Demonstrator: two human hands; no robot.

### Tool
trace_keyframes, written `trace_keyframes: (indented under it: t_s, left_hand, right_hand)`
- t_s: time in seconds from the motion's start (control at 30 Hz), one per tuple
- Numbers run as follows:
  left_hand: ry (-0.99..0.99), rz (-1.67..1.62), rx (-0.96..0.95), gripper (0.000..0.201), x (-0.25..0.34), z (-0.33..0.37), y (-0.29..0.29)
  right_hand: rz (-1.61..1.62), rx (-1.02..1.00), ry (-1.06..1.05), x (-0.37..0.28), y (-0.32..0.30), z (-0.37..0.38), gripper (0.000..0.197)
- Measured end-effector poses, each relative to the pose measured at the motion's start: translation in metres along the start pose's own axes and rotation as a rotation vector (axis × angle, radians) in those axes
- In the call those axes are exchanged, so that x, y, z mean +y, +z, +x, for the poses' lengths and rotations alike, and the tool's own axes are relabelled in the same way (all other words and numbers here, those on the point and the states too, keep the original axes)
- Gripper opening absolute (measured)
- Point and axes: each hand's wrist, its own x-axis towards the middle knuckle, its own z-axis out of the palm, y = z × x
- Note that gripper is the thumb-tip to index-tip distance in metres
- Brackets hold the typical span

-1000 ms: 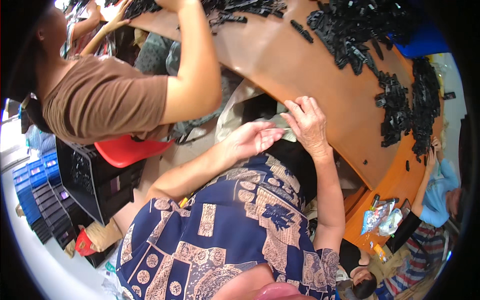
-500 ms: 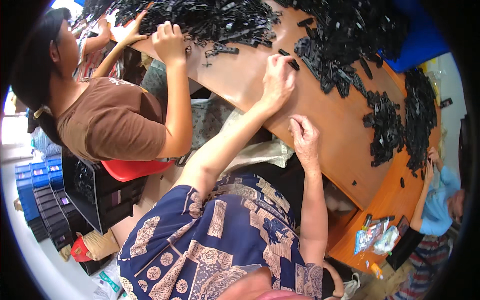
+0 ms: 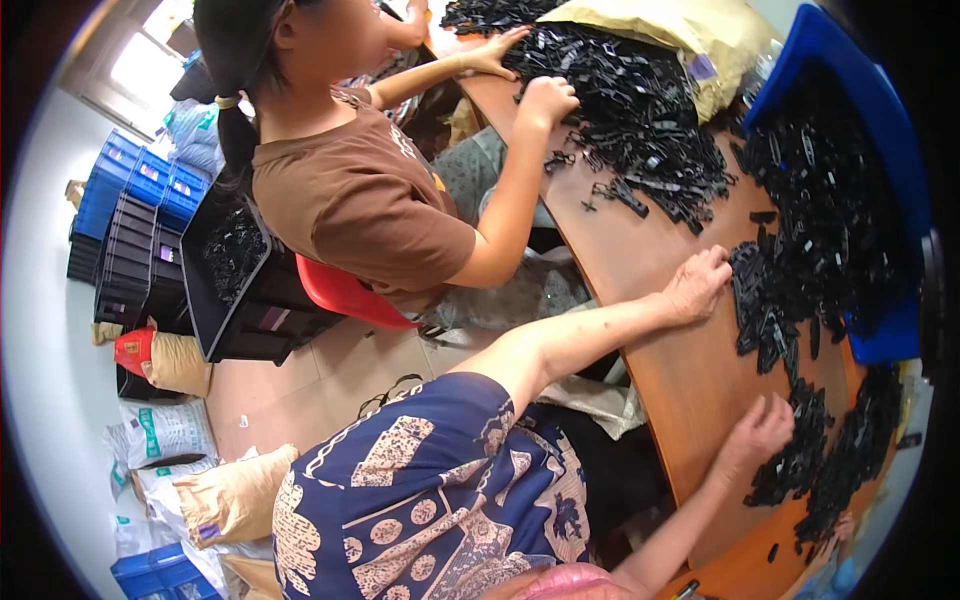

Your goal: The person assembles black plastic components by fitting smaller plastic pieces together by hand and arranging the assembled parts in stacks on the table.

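Observation:
My left hand (image 3: 698,287) is at the near edge of a large heap of small black plastic parts (image 3: 825,200). Its fingers are curled together, and whatever is between them is hidden. My right hand (image 3: 758,435) reaches over the table to a smaller pile of black parts (image 3: 805,450), fingers slightly apart with nothing visible in them. Another long pile of black parts (image 3: 855,450) lies just beyond. The parts are slim and clip-like, too small to make out fully. Both hands are above the brown wooden table (image 3: 690,385).
At my left a person in a brown shirt (image 3: 370,200) sits on a red chair (image 3: 345,295), hands at another black heap (image 3: 620,110). A blue bin (image 3: 890,345) lies tipped behind the large heap. A black crate (image 3: 225,325), sacks (image 3: 240,490) and stacked boxes (image 3: 105,190) stand at the left.
The view has swung left. My left hand, which held a black part over the table, is now at the large heap's edge. My right hand has moved from the table's near edge to the smaller pile.

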Motion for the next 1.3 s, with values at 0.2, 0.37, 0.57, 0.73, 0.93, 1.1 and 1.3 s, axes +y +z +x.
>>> trace_keyframes:
  t_s: [0.2,0.37,0.57,0.73,0.93,1.1,1.3]
  left_hand:
    - [-0.150,-0.153,0.063,0.018,-0.002,0.003,0.003]
    - [-0.168,-0.157,0.075,0.026,-0.002,0.005,0.006]
    - [-0.189,-0.117,0.055,0.027,-0.002,0.005,0.009]
    - [-0.189,-0.159,0.087,0.024,-0.002,0.005,0.008]
    - [-0.230,-0.153,0.069,0.023,-0.003,0.004,0.010]
    - [-0.228,-0.161,0.072,0.022,-0.002,0.004,0.011]
    - [-0.220,-0.162,0.060,0.022,-0.002,0.006,0.010]
  right_hand:
    - [-0.564,-0.328,0.158,0.126,0.016,0.003,0.058]
    - [-0.506,-0.465,0.195,0.150,0.017,0.005,0.055]
    - [-0.393,-0.323,0.140,0.137,0.020,-0.018,0.036]
    - [-0.390,-0.230,0.065,0.129,0.026,-0.032,0.027]
    - [-0.412,-0.198,0.083,0.111,0.026,-0.035,0.024]
    - [-0.417,-0.189,0.090,0.107,0.023,-0.039,0.023]
    - [-0.391,-0.176,0.087,0.111,0.024,-0.040,0.024]
